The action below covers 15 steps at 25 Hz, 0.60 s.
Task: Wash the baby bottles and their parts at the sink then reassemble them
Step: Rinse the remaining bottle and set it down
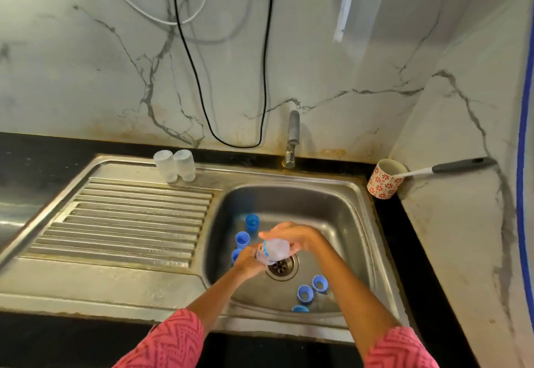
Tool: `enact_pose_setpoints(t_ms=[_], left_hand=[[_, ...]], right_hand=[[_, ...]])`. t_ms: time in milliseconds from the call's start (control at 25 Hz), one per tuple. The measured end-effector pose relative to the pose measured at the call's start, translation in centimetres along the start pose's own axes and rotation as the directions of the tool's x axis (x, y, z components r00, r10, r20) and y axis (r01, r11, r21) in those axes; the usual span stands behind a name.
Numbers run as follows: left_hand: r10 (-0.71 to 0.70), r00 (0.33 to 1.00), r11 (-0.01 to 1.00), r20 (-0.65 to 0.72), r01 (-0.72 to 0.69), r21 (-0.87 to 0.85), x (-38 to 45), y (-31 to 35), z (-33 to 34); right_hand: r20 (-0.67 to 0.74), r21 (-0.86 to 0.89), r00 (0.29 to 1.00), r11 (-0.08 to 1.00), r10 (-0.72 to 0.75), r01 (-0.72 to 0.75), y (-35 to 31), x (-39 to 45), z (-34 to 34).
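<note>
Gripping the bottle (pixel 273 250) above the drain (pixel 281 266), your left hand (pixel 245 262) is steadying while your right hand (pixel 291 236) is curling over it, so keep rubbing all round.

White marble-look wall (pixel 86 58) with grey veins fills the upper frame, and a black cable (pixel 185 49) and a white cable (pixel 138 6) hang down it at upper centre. A black countertop (pixel 34 151) runs below, and a second veined wall (pixel 468 165) with a blue strip (pixel 521 165) stands at right.
</note>
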State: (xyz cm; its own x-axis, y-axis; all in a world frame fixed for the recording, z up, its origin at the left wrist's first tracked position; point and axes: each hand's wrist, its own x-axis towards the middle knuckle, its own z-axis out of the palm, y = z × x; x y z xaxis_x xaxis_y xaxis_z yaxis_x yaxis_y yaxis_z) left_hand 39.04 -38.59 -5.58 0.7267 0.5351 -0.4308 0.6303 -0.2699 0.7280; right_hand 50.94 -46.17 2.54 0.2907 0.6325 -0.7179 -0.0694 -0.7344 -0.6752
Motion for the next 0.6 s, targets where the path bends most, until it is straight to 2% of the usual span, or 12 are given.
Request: enact_pose_setpoints(t_ms=[40,80,160,200,240,320,360,400,480,600], left_hand=[[-0.032,0.999,0.999,0.018,0.031,0.011,-0.2,0.2,-0.7],[-0.038,0.999,0.999,0.026,0.037,0.037,-0.1,0.2,-1.3],[-0.023,0.997,0.996,0.073,0.016,0.089,-0.1,-0.1,-2.4],[0.008,0.994,0.988,0.112,-0.025,0.151,-0.1,-0.2,-3.0],[0.043,0.991,0.966,0.123,-0.073,0.246,-0.3,-0.2,-3.9],[0.112,0.993,0.930,-0.020,-0.098,0.355,-0.3,-0.6,-6.4],[0.124,0.988,0.939,-0.097,-0.086,0.332,-0.4,-1.2,-8.1],[0.133,0.976,0.950,-0.170,-0.077,0.301,-0.3,-2.2,-10.1],[0.125,0.951,0.962,-0.281,-0.047,0.269,-0.4,-4.2,-14.4],[0.056,0.920,0.972,-0.387,0.038,0.231,0.0,-7.9,-20.7]], right_hand=[[0.092,-0.017,0.995,0.999,-0.030,0.032,-1.0,-0.5,-0.2],[0.117,-0.060,0.993,0.998,-0.022,0.029,-2.2,-0.6,-0.2],[0.023,-0.330,1.000,0.944,-0.003,0.011,-5.2,-0.7,0.6],[-0.065,-0.538,0.998,0.843,-0.010,-0.027,-6.8,-0.4,1.3],[-0.157,-0.722,0.987,0.687,-0.039,-0.088,-8.1,-0.2,1.8],[-0.260,-0.927,0.949,0.322,-0.176,-0.194,-10.4,-0.2,3.5],[-0.264,-0.953,0.937,0.215,-0.228,-0.216,-11.6,0.0,4.5],[-0.259,-0.957,0.928,0.200,-0.268,-0.209,-12.7,0.3,5.4],[-0.230,-0.952,0.913,0.274,-0.336,-0.139,-15.5,1.0,7.7],[-0.111,-0.927,0.873,0.367,-0.475,0.082,-19.8,2.6,11.6]])
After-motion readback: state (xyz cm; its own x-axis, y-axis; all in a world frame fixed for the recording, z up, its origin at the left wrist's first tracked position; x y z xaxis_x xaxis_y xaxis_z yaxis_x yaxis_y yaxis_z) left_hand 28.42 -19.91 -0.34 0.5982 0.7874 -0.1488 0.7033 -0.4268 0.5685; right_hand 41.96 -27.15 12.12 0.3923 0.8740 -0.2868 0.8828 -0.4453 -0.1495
